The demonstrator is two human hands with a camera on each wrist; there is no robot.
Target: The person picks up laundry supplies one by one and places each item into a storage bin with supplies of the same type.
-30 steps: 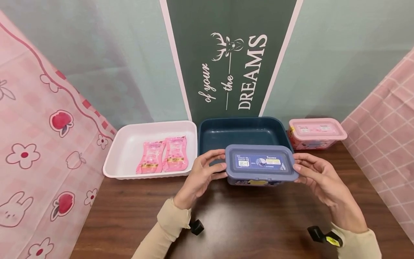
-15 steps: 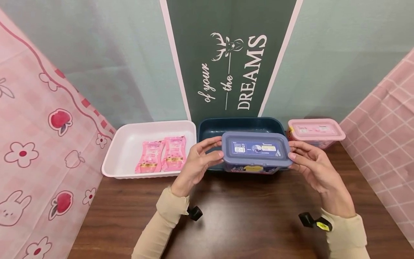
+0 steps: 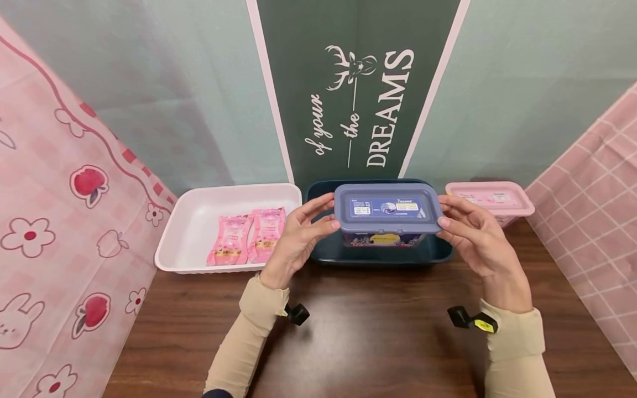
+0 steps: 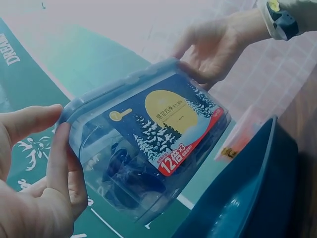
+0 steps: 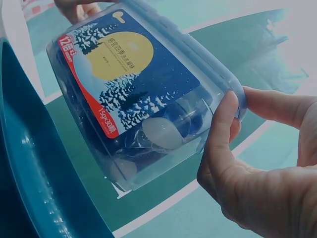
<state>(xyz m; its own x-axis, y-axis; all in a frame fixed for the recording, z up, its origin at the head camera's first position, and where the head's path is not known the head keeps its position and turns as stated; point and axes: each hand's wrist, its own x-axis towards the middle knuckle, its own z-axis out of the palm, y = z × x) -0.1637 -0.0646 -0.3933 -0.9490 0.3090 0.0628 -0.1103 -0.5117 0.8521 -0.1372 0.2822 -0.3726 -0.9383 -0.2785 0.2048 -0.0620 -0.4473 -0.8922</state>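
Note:
A clear plastic tub of laundry pods (image 3: 388,207) with a blue-purple lid hangs over the dark teal tray (image 3: 328,255) in the head view. My left hand (image 3: 301,237) pinches the lid's left end between thumb and fingers. At the other end, my right hand (image 3: 478,240) grips the lid the same way. In the left wrist view the tub (image 4: 153,144) shows a label with a yellow oval and snowy trees, and dark pods behind the clear wall. From the right wrist, a whitish pod (image 5: 162,133) is visible inside, and the tray (image 5: 29,148) lies beside and below.
A white tray (image 3: 184,232) on the left holds two pink pouches (image 3: 249,235). On the right stands a pink lidded tub (image 3: 490,199), partly behind my right hand. A fabric backdrop (image 3: 358,83) rises behind the trays, and pink cloths flank the wooden table (image 3: 378,331).
Both hands have carried the blue-lidded tub away from me and slightly left, from the teal tray's near edge to above its middle. The pink pouches and other containers have stayed put.

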